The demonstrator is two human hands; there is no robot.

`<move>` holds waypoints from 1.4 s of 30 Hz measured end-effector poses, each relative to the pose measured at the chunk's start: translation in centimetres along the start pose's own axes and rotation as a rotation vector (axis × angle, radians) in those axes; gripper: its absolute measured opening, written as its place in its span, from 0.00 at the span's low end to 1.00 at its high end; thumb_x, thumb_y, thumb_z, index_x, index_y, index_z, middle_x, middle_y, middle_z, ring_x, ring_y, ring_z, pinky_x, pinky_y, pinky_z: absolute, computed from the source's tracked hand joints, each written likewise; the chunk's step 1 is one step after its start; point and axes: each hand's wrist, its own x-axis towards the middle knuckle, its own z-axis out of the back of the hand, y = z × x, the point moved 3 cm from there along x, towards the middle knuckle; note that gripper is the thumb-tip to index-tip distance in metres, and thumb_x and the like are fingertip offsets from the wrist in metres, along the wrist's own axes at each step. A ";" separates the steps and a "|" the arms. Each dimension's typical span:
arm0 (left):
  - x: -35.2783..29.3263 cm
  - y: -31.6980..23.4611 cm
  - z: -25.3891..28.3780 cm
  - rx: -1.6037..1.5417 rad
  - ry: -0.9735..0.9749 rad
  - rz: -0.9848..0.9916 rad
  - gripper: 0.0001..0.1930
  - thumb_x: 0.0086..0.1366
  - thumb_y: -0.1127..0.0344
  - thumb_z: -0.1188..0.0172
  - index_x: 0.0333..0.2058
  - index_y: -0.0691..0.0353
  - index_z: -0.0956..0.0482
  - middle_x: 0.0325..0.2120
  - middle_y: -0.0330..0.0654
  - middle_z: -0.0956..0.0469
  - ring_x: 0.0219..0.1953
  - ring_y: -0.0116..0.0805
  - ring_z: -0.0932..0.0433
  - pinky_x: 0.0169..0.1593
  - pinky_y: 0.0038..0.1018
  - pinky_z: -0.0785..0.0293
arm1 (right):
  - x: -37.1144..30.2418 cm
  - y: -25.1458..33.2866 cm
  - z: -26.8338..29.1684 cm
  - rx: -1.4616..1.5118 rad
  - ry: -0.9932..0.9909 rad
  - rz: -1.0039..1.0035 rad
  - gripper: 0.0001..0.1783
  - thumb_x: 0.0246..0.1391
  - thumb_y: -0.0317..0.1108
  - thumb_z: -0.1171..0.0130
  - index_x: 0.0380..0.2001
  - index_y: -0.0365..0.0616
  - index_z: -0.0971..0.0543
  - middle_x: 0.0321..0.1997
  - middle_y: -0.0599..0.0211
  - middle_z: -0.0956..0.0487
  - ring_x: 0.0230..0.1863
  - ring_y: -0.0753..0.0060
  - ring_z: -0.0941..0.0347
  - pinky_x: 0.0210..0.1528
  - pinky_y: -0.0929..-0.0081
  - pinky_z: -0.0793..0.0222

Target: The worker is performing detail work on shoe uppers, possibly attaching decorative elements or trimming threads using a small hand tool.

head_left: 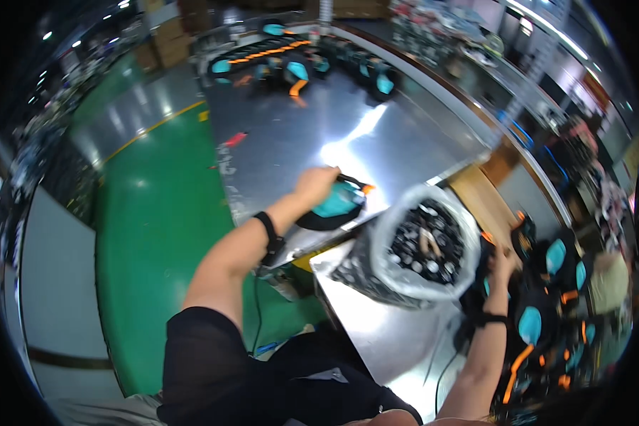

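Note:
My left hand (317,186) is closed on the black edge of a teal and black padded piece (338,201) with an orange tab. That piece lies at the near edge of the shiny metal table (277,153). Over on the right, my right hand (503,265) is closed at a pile of similar black pieces with teal ovals (530,325) and orange straps. Its fingers seem to grip a black part there; blur and the pile hide which one. Between my hands stands a clear plastic bag (389,273), opened wide, full of small black and pale parts.
A lower metal stand (373,323) carries the bag. More teal and black pieces with orange straps (298,74) lie in rows at the table's far end. A red item (236,138) sits by its left edge. A cardboard panel (481,199) rises behind the bag; green floor (156,248) lies left.

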 end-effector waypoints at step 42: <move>-19.3 -31.5 -6.8 -0.500 0.712 -1.289 0.19 0.50 0.80 0.43 0.44 0.64 0.24 0.49 0.51 0.33 0.56 0.52 0.35 0.60 0.41 0.42 | -28.0 1.6 20.1 -0.739 -0.742 0.824 0.22 0.40 0.29 0.43 0.44 0.38 0.27 0.49 0.55 0.28 0.37 0.58 0.30 0.33 0.67 0.30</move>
